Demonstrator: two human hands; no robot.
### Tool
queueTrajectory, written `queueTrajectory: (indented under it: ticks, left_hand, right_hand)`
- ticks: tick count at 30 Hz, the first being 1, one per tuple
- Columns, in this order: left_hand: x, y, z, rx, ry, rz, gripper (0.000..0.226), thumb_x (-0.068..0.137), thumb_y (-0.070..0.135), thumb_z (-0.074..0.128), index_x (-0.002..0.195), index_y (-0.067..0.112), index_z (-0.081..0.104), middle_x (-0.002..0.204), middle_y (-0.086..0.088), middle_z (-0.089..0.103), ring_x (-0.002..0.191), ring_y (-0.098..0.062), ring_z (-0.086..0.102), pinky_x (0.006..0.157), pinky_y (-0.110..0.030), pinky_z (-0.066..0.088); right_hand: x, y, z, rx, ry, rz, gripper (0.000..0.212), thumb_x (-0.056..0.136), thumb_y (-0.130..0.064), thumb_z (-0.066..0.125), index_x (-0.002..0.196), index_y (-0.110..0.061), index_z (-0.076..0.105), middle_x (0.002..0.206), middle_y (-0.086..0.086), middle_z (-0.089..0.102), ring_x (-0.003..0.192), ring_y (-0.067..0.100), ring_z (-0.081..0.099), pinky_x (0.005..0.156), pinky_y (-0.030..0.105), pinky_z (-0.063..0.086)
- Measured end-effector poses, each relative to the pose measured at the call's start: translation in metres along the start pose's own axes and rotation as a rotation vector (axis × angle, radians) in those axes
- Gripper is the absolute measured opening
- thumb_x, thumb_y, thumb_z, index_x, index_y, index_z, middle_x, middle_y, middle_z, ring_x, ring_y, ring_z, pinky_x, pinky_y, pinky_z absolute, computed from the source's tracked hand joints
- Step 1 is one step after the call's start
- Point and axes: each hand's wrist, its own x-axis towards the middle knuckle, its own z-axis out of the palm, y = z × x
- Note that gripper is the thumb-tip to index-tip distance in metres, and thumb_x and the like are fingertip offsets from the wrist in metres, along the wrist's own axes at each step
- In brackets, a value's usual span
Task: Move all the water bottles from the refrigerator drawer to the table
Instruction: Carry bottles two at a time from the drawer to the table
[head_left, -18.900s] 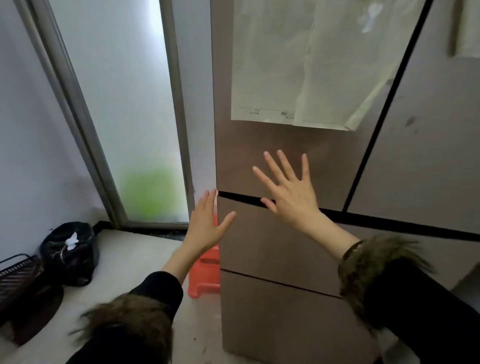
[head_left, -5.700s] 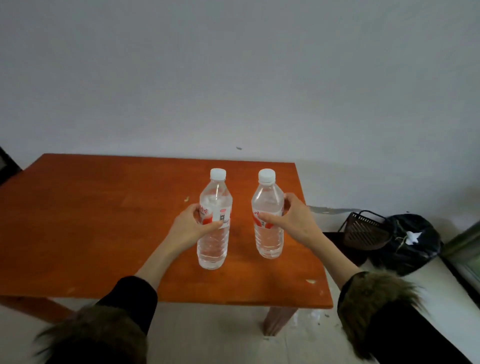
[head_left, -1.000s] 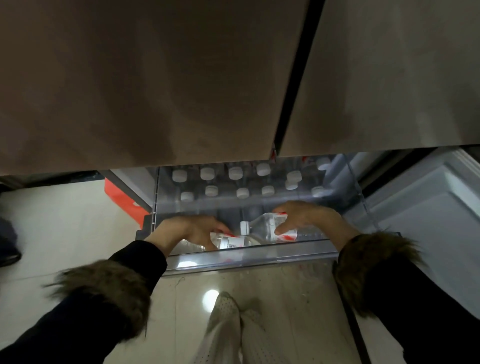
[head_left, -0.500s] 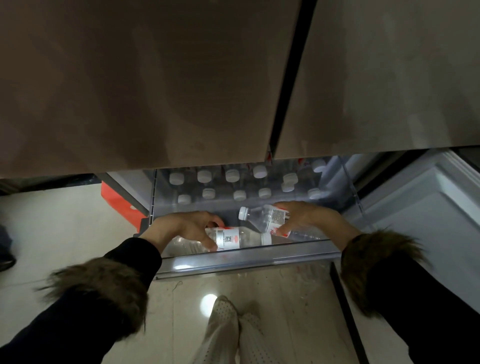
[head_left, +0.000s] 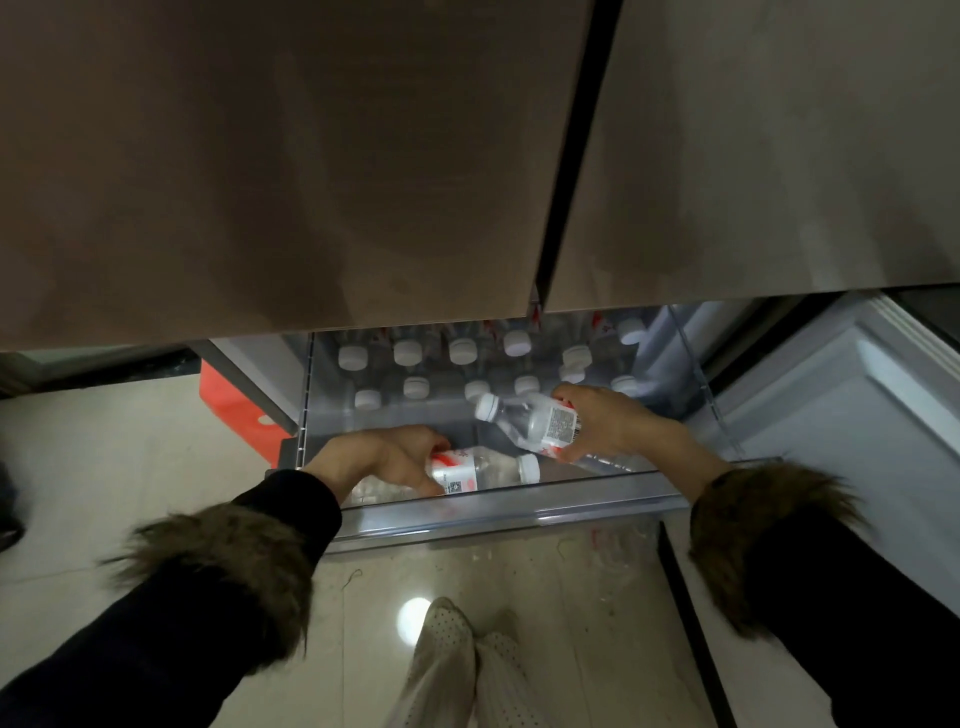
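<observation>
My right grip (head_left: 605, 423) wraps a clear plastic water bottle (head_left: 535, 422) tilted cap-first toward 10 o'clock; my left grip (head_left: 384, 457) curls round another clear bottle (head_left: 480, 471) lying flat in the clear refrigerator drawer (head_left: 498, 512). I'd lift both straight up, clearing the white-capped bottles (head_left: 462, 351) upright at 12 o'clock.

Left hand (head_left: 382, 457) holding bottle (head_left: 480, 472), right hand (head_left: 610, 422) holding tilted bottle (head_left: 530, 418), drawer (head_left: 498, 512)
</observation>
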Motion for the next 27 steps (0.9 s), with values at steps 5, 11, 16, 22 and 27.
queueTrajectory:
  ticks: [5, 11, 16, 22, 27]
  left_hand:
    - [-0.006, -0.002, -0.002, 0.089, 0.128, 0.049, 0.059, 0.070, 0.040, 0.074, 0.121, 0.022, 0.050, 0.115, 0.000, 0.049, 0.099, -0.017, 0.053, 0.091, -0.032, 0.048]
    - [-0.026, 0.002, -0.009, 0.124, 0.321, 0.097, 0.069, 0.069, 0.034, 0.077, 0.127, 0.021, 0.043, 0.118, 0.000, 0.045, 0.100, -0.017, 0.051, 0.091, -0.029, 0.047]
    - [-0.047, -0.003, -0.010, 0.116, 0.475, 0.175, 0.071, 0.067, 0.034, 0.080, 0.125, 0.017, 0.043, 0.121, -0.003, 0.047, 0.103, -0.018, 0.050, 0.089, -0.028, 0.044]
    - [-0.090, 0.010, -0.007, -0.005, 0.687, 0.243, 0.071, 0.067, 0.037, 0.079, 0.125, 0.019, 0.043, 0.111, 0.006, 0.039, 0.096, -0.010, 0.044, 0.085, -0.024, 0.040]
    - [-0.139, 0.033, 0.001, 0.004, 0.878, 0.255, 0.071, 0.067, 0.036, 0.079, 0.126, 0.017, 0.043, 0.117, 0.002, 0.040, 0.096, -0.013, 0.049, 0.087, -0.032, 0.049]
  right_hand:
    - [-0.010, -0.003, -0.003, 0.123, 0.118, 0.026, 0.063, 0.069, -0.040, 0.076, 0.120, -0.023, 0.043, 0.116, -0.001, 0.060, 0.103, 0.022, 0.058, 0.086, 0.037, 0.049]
    - [-0.032, -0.011, -0.002, 0.178, 0.333, -0.008, 0.067, 0.073, -0.034, 0.075, 0.127, -0.018, 0.039, 0.118, 0.006, 0.059, 0.106, 0.026, 0.057, 0.085, 0.037, 0.047]
    - [-0.059, -0.026, -0.002, 0.249, 0.443, -0.094, 0.060, 0.072, -0.021, 0.077, 0.122, -0.014, 0.043, 0.117, 0.004, 0.058, 0.105, 0.021, 0.057, 0.085, 0.035, 0.048]
    - [-0.085, -0.040, 0.005, 0.315, 0.543, -0.124, 0.067, 0.071, -0.024, 0.078, 0.126, -0.024, 0.039, 0.122, -0.001, 0.054, 0.112, 0.021, 0.053, 0.093, 0.040, 0.048]
    - [-0.112, -0.057, -0.005, 0.403, 0.640, -0.257, 0.064, 0.073, -0.023, 0.076, 0.126, -0.023, 0.040, 0.114, -0.008, 0.050, 0.108, 0.015, 0.052, 0.088, 0.031, 0.045]
